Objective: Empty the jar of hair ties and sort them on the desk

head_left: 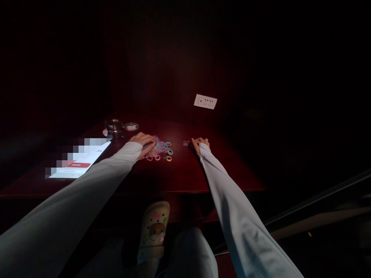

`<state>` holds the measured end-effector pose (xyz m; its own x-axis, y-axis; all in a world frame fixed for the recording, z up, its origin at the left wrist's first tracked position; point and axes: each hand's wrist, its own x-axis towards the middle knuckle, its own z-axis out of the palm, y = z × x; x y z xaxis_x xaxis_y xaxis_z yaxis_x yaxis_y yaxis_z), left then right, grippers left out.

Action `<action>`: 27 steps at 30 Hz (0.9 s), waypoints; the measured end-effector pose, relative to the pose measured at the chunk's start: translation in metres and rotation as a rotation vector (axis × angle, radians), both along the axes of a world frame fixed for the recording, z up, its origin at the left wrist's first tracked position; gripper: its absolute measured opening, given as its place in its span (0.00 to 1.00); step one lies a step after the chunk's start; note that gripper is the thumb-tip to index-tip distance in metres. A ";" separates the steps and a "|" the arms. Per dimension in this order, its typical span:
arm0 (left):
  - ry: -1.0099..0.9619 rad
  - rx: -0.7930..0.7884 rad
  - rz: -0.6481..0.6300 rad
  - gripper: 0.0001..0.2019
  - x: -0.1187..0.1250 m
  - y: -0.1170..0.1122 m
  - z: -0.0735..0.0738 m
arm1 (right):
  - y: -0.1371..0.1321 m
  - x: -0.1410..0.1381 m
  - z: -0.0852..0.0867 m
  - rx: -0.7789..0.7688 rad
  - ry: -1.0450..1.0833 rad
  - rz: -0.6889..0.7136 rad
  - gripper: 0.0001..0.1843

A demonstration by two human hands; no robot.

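Note:
A pile of small hair ties [161,147], mostly purple with pink, green and yellow ones, lies on the dark red table [179,173]. My left hand [142,142] reaches over the pile's left side, thumb and fingers brought together at its edge; whatever they pinch is too small to make out. To the right, my right hand [200,143] rests low at the tabletop with its fingers bent and apart, and nothing visible in them. Just left of its fingertips is a little group of purple bands [186,143], apart from the pile.
A clear jar [114,127] stands at the back left, with a round clear lid [131,126] beside it. A lit phone or tablet screen [87,158], partly pixelated, is at the left. A white socket plate [205,101] is on the wall. A clog [155,229] shows below the table.

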<state>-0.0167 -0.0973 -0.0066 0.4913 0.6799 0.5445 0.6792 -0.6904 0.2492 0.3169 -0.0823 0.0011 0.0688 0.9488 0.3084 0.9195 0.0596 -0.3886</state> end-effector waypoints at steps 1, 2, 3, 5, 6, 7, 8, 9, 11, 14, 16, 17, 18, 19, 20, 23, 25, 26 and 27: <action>-0.003 0.001 0.004 0.15 0.000 -0.001 0.000 | 0.000 0.001 -0.001 0.002 -0.019 0.014 0.27; -0.006 0.003 0.005 0.15 0.000 -0.001 0.000 | 0.001 0.001 -0.002 0.000 -0.033 0.018 0.28; -0.007 0.006 0.005 0.15 0.000 -0.001 0.000 | 0.001 0.002 -0.002 -0.003 -0.042 0.016 0.28; -0.006 0.010 0.000 0.15 0.000 -0.001 0.000 | 0.002 0.002 -0.002 -0.011 -0.046 0.005 0.29; -0.005 0.010 -0.003 0.15 0.000 -0.001 -0.001 | 0.002 0.002 -0.001 -0.012 -0.042 -0.001 0.28; -0.004 0.010 -0.005 0.15 0.000 -0.001 -0.001 | 0.001 0.002 -0.001 -0.012 -0.038 -0.004 0.28; -0.002 0.011 -0.006 0.15 0.000 0.000 -0.001 | 0.001 0.002 0.000 -0.014 -0.034 -0.004 0.28; -0.001 0.012 -0.006 0.15 0.000 0.000 -0.001 | 0.000 0.001 0.001 -0.018 -0.032 0.000 0.27; -0.001 0.016 -0.001 0.15 0.000 -0.001 -0.001 | -0.003 -0.001 0.002 -0.024 -0.036 0.005 0.26; -0.004 0.018 0.007 0.15 0.001 -0.003 0.001 | -0.005 -0.003 0.003 -0.019 -0.043 -0.001 0.27; -0.002 0.012 0.007 0.16 0.002 -0.005 0.003 | -0.005 -0.003 0.003 -0.014 -0.041 -0.007 0.27; 0.000 0.010 0.006 0.16 0.002 -0.005 0.003 | -0.005 -0.003 0.003 -0.015 -0.037 -0.009 0.27; 0.001 0.007 0.004 0.16 0.002 -0.006 0.003 | -0.004 -0.002 0.003 -0.016 -0.033 -0.012 0.27; 0.000 0.006 0.004 0.16 0.002 -0.006 0.004 | -0.003 -0.002 0.003 -0.013 -0.029 -0.017 0.27; -0.001 0.006 0.003 0.16 0.001 -0.005 0.003 | -0.003 -0.001 0.003 -0.011 -0.027 -0.021 0.27; -0.008 0.001 0.002 0.15 0.001 -0.003 0.002 | -0.002 0.000 0.002 -0.006 -0.035 -0.015 0.26; -0.008 0.000 0.005 0.15 0.001 -0.002 0.001 | -0.003 0.001 0.002 -0.006 -0.049 0.001 0.25; -0.006 0.001 0.005 0.15 0.000 -0.001 0.001 | -0.003 0.001 0.001 -0.004 -0.057 0.010 0.25; -0.004 0.003 0.003 0.16 0.000 -0.001 0.000 | -0.003 0.001 0.000 0.001 -0.063 0.019 0.25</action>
<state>-0.0163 -0.0980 -0.0063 0.4867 0.6799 0.5485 0.6803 -0.6889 0.2502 0.3177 -0.0856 0.0012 0.0313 0.9495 0.3123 0.9408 0.0775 -0.3299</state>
